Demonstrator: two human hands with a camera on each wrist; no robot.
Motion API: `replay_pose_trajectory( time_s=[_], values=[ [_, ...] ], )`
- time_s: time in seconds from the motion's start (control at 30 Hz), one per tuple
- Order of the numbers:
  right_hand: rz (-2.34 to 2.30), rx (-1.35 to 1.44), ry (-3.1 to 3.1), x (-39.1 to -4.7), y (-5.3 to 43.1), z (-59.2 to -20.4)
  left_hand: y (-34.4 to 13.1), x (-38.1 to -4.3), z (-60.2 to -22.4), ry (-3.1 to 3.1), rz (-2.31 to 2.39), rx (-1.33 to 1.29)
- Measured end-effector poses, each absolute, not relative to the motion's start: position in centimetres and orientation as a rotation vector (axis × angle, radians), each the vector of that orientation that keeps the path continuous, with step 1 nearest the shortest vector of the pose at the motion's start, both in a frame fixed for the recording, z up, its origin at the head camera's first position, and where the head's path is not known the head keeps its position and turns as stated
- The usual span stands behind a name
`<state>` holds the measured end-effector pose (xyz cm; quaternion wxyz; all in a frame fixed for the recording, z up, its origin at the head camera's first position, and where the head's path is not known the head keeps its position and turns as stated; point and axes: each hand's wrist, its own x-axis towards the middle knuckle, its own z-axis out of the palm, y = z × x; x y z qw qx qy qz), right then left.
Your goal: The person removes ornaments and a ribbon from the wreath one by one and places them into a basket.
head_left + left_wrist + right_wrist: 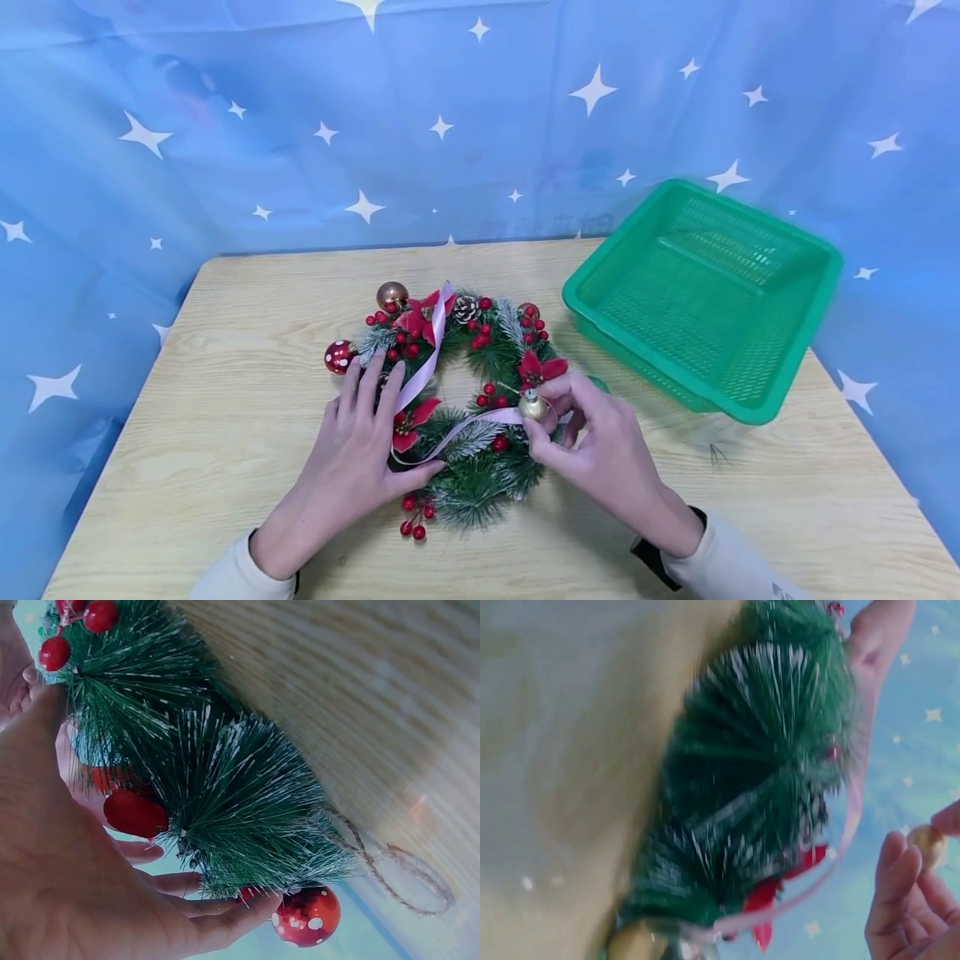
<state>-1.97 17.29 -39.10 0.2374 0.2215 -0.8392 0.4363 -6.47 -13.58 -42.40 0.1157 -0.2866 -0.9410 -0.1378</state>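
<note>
A green Christmas wreath [480, 492] with red berries, red flowers and a pinecone [466, 309] lies on the table. My left hand [352, 450] rests on its left side, fingers spread and fairly straight; the left wrist view shows the same hand [97, 855] against the needles, near a red dotted ball [307, 916]. With thumb and fingertips my right hand [600, 442] pinches a gold ball ornament [532, 406] above the wreath's right side, also seen as a small gold ball [927, 847] in the right wrist view. A pale pink ribbon [427, 367] winds over the wreath, one end reaching behind the ornament.
A green plastic basket [697, 392] stands at the right rear of the wooden table [247, 333]. Behind hangs a blue cloth [480, 192] with white stars. A twine loop [420, 881] sticks out from the wreath. A brown ball [392, 296] sits at the wreath's far edge.
</note>
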Motion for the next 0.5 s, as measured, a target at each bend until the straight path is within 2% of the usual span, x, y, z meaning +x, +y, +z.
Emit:
replay_pose_trajectory(
  time_s=[0.5],
  values=[
    [1.166,0.426,-2.314,-4.4,21.7,-36.2,-13.8,-6.4,-42.5,-2.782,-0.429,-0.84]
  ],
)
